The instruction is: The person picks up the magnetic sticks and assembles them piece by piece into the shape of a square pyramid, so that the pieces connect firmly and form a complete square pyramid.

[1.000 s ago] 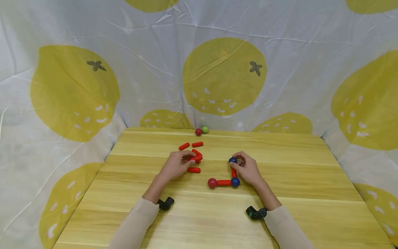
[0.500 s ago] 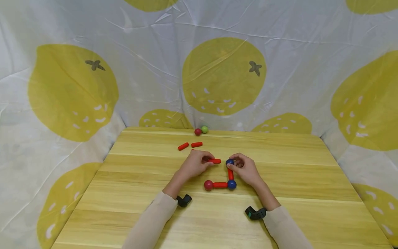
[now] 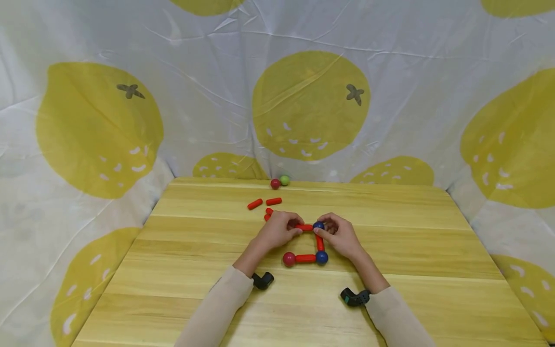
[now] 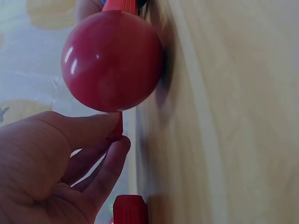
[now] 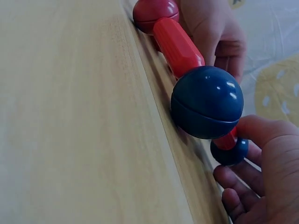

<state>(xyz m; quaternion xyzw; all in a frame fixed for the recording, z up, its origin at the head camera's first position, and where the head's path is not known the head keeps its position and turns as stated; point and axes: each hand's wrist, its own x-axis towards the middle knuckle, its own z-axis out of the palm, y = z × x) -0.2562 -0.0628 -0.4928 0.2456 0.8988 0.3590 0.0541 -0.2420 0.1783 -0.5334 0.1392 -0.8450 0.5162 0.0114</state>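
Between the thumb and fingers of my left hand (image 3: 281,231) I pinch a red rod (image 3: 306,227); its right end meets the far blue ball (image 3: 318,225). My right hand (image 3: 344,235) grips that ball. From it a second red rod (image 3: 320,243) runs toward me to the near blue ball (image 3: 322,258). A third red rod (image 3: 305,259) links this ball to a dark red ball (image 3: 289,259) on the left. In the left wrist view the dark red ball (image 4: 112,60) hides much of the pinched rod. The near blue ball (image 5: 207,101) looms large in the right wrist view.
Two loose red rods (image 3: 255,204) lie on the wooden table (image 3: 390,212) behind my left hand. More red rods (image 3: 269,212) are partly hidden by that hand. At the back edge a dark red ball (image 3: 275,183) and a green ball (image 3: 284,180) sit together before a lemon-print cloth (image 3: 208,96).
My left hand has moved right from the loose rods, bringing one red rod to the far blue ball. The joined balls and rods have shifted slightly left and toward me.
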